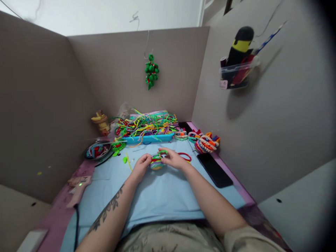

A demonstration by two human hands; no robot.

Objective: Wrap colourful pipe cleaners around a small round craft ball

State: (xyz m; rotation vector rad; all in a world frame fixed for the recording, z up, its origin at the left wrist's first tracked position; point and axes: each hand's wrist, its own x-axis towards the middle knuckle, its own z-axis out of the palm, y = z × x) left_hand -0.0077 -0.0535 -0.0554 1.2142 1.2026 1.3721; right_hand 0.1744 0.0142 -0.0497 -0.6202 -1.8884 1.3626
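Both my hands meet over a small multicoloured pipe-cleaner piece (156, 163) on the light blue mat (162, 196). My left hand (140, 167) is closed on its left side. My right hand (173, 158) pinches its upper right, where a green strand loops up. A red pipe-cleaner loop (186, 156) lies just right of my right hand. A blue tray (147, 138) piled with loose coloured pipe cleaners stands behind the piece.
A black phone (214, 170) lies on the right of the mat. Finished coiled pieces (207, 142) sit at the back right, a dark bowl (97, 150) of bits at the left. Grey partition walls enclose the desk; a green ornament (151, 71) hangs at the back.
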